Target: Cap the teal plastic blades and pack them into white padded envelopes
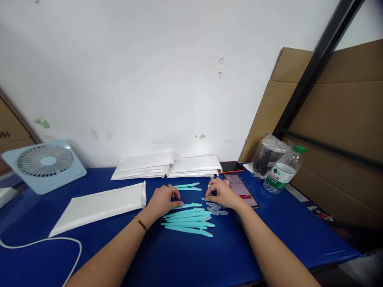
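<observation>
My left hand (164, 201) is closed, thumb and finger at the handle end of a turquoise eyebrow razor (193, 205). Below it a row of several like razors (188, 219) lies side by side, and two more razors (191, 186) lie apart just beyond my fingers. My right hand (220, 193) has its fingertips pinched together at a small translucent blade cap (204, 199); the fingers partly cover it. Several more caps (216, 208) lie in a loose group under and in front of that hand, by the razors' blade ends.
White padded mailers (143, 164) are stacked by the wall, and another mailer (101, 205) lies left. A lit phone (247, 195) is beside my right wrist, a dark phone (231, 166) behind it. A water bottle (283, 173) stands right, a blue fan (44, 165) left.
</observation>
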A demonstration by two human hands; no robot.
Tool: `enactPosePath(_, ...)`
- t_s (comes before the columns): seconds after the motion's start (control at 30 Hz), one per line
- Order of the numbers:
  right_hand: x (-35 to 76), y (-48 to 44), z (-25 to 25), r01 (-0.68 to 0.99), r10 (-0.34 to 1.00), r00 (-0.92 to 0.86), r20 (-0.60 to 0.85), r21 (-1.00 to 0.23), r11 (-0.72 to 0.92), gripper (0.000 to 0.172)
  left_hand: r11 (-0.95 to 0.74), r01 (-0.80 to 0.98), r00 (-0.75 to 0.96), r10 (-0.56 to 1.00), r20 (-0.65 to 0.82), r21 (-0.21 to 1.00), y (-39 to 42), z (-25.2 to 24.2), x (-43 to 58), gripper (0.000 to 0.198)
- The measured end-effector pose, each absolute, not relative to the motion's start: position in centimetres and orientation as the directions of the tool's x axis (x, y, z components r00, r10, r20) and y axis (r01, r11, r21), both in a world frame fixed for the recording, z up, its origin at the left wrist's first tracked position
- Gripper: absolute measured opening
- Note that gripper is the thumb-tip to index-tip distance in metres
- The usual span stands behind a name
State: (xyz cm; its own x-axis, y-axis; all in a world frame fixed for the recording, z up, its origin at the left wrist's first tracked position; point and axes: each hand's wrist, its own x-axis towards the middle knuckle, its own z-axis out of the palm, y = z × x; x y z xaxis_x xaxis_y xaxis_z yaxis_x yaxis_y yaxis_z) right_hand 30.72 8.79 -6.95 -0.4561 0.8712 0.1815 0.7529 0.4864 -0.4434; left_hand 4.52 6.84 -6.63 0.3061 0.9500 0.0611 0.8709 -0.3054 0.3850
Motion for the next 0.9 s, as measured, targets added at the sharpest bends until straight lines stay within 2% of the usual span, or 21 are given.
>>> enactPosePath(0.27,29.3,9.3,-8.1,0.721,0.885,-0.425,0.19,-0.52,0.458,0.019,-0.264,0.883,0.229,0.964,0.136,0.387,7.6,-7.5,4.7,0.028)
enactPosePath(0.37,28.6,9.2,-8.2,0.708,0.883,-0.417,0.214,-0.533,0.463,0.016,-0.262,0.89,0.21,0.962,0.174,0.374,7.6,-7.7,5.1,0.028)
enactPosePath(0.63,27.6,9.5,-8.5,0.745,0.867,-0.407,0.288,-0.445,0.497,0.015,-0.189,0.935,0.097,0.951,0.294,0.301,7.6,-7.8,6.0,0.027)
enactPosePath(0.77,29.9,9.6,-7.4,0.767,0.887,-0.321,0.331,-0.46,0.448,0.02,-0.276,0.893,0.163,0.935,0.316,0.356,7.6,-7.4,5.3,0.025)
enactPosePath(0.9,31.4,9.4,-6.8,0.77,0.908,-0.31,0.281,-0.486,0.413,0.018,-0.352,0.86,0.283,0.931,0.229,0.369,7.7,-7.3,4.5,0.018)
